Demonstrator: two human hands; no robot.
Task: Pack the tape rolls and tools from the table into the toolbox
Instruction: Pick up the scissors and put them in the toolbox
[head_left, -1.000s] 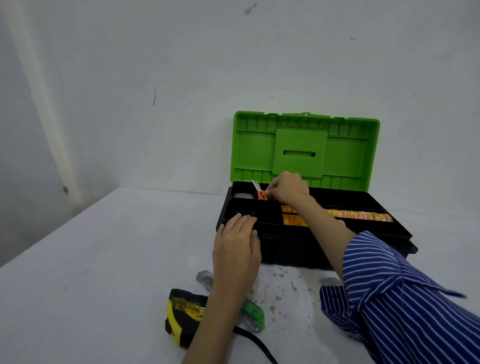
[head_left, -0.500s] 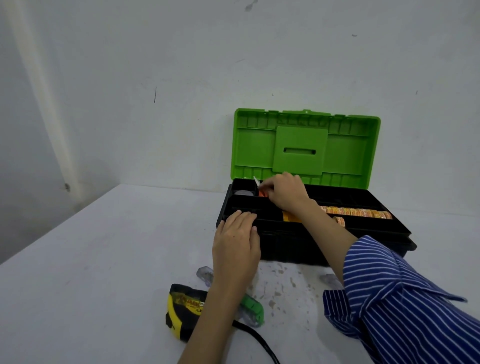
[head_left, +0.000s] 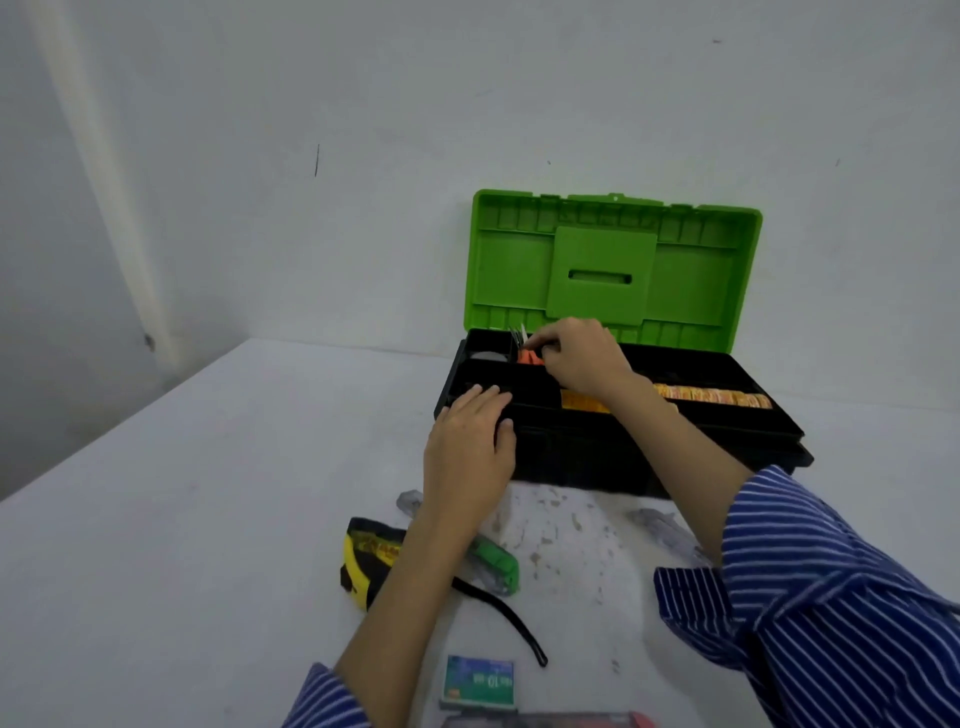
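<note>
A black toolbox (head_left: 571, 457) stands open against the wall, its green lid (head_left: 613, 265) upright. My right hand (head_left: 582, 358) is inside the back left part of the tray, fingers closed on a small orange-handled tool (head_left: 530, 356) with a metal tip pointing up. My left hand (head_left: 467, 452) rests flat on the toolbox's front left rim, holding nothing. A row of orange tape rolls (head_left: 711, 396) lies in the tray's long compartment. On the table lie a yellow and black tape measure (head_left: 366, 558) and a green-handled tool (head_left: 496, 564).
A green and white small box (head_left: 480, 680) lies at the near edge beside a red and black item (head_left: 545, 721). A clear plastic piece (head_left: 662, 527) lies under my right forearm, another (head_left: 408, 501) beside my left wrist. A black strap (head_left: 504, 616) trails from the tape measure.
My right hand has shifted slightly left and back in the tray with the orange-handled tool. The left hand stays on the rim. The camera has tilted down a little.
</note>
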